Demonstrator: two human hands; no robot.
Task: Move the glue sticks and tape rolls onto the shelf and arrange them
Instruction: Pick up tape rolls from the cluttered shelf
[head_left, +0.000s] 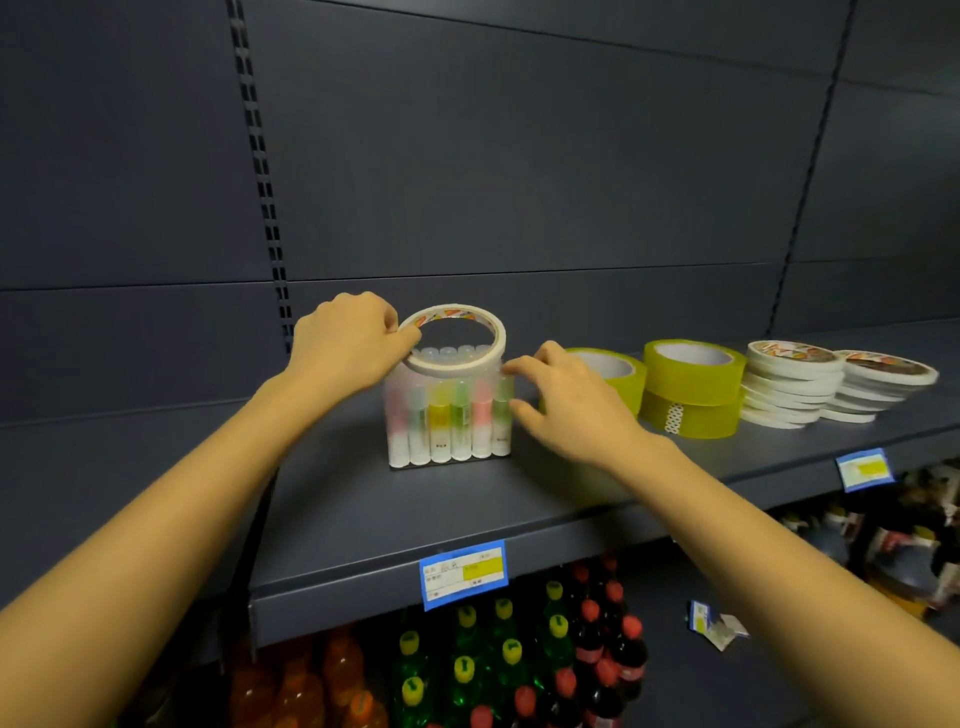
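On the dark grey shelf (363, 499) stands a clear pack of glue sticks (449, 421), the sticks upright in a row with pink, yellow and green bands and white bases. A thin white tape roll (470, 364) lies tilted on top of the pack's caps. The left hand (348, 343) pinches this roll at its left rim, thumb and fingers curled over the edge. The right hand (571, 410) is spread and relaxed, holding nothing. Its index finger and thumb reach to the pack's right side, though actual contact cannot be told.

To the right along the same shelf sit more tapes. A wide yellow tape roll (621, 376) lies partly hidden behind the right hand. Beside it is a stack of two yellow rolls (693, 395), then two stacks of thin white rolls – one upright (789, 389), the other leaning (883, 387). A blue-edged price label (462, 571) hangs on the shelf's front lip, and another (865, 470) farther right. Below, soft-drink bottles (509, 654) stand in rows with yellow and red caps, and orange ones sit at the left.
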